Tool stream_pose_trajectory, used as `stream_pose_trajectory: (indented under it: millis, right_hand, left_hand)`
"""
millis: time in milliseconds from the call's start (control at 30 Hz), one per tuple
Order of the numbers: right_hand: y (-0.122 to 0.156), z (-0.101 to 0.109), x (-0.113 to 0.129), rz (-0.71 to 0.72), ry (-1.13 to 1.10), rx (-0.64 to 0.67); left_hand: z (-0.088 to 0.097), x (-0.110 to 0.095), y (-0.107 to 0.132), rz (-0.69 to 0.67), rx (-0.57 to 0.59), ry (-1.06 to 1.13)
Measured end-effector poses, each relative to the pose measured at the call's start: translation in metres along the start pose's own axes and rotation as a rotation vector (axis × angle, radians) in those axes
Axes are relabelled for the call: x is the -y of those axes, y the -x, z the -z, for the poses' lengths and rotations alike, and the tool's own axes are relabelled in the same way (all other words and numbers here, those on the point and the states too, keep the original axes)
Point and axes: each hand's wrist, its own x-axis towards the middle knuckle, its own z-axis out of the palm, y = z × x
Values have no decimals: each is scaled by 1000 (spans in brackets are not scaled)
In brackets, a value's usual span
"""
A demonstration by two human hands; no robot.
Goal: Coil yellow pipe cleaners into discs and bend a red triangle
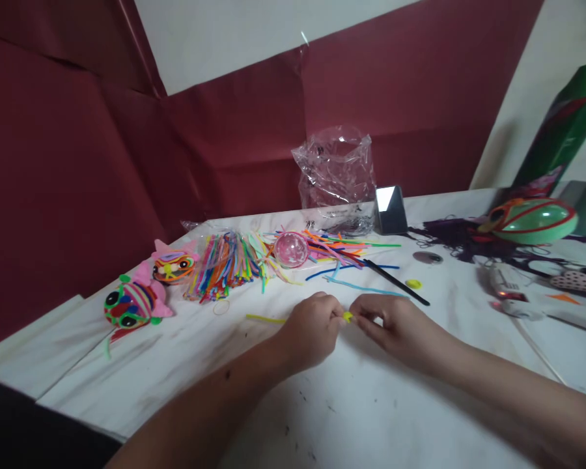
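My left hand (pixel 315 329) is closed, its thumb and index finger pinching a yellow strip (pixel 348 316) from the left. My right hand (pixel 395 326) pinches the same small folded yellow piece from the other side, so the fingertips of both hands nearly meet. To the left, a length of thin yellow strip (pixel 264 319) shows beyond my left hand; whether it joins the piece in my fingers is hidden. Behind my hands lie a black strip (pixel 396 283) and light blue strips (pixel 361 286). A flat yellow coil (pixel 413 284) rests on the table near my right hand.
On the left sit two colourful fish figures (pixel 131 303). A bundle of coloured strips (pixel 229 267), a clear dome (pixel 291 249), a plastic bag (pixel 336 176) and a phone (pixel 390 210) stand behind. Rightward are a glue gun (pixel 512 290) and a green egg-shaped object (pixel 537 220).
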Motion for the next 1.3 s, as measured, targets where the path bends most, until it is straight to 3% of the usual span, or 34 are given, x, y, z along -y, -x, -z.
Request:
stream_pose_trajectory:
  millis: [100, 167, 300, 400, 600, 900, 1067, 1167, 1300]
  right_hand:
    - [-1, 3, -3, 53, 3, 54]
    - [-3, 3, -3, -24, -83, 63]
    - [-7, 1, -1, -222, -489, -5]
    - [-7, -2, 4, -229, -638, -67]
    - [0, -3, 9, -170, -430, -154]
    - [1, 0, 7, -114, -165, -59]
    - [1, 3, 4, 49, 38, -31]
    - [0, 5, 2, 124, 74, -10]
    - [1, 6, 5, 94, 57, -4]
  left_hand:
    - [-1, 0, 1, -45, 7, -18]
    - [-1, -1, 0, -55, -45, 7]
    - [1, -6, -2, 166, -208, 252]
    - [0, -12, -3, 272, -240, 386]
    - [-1, -15, 0, 229, -214, 295]
    - [3, -6, 0, 19, -101, 42]
    - [0, -4, 1, -19, -23, -109]
    - [1, -5, 1, -62, 12, -187]
    - [4, -7, 1, -121, 23, -199]
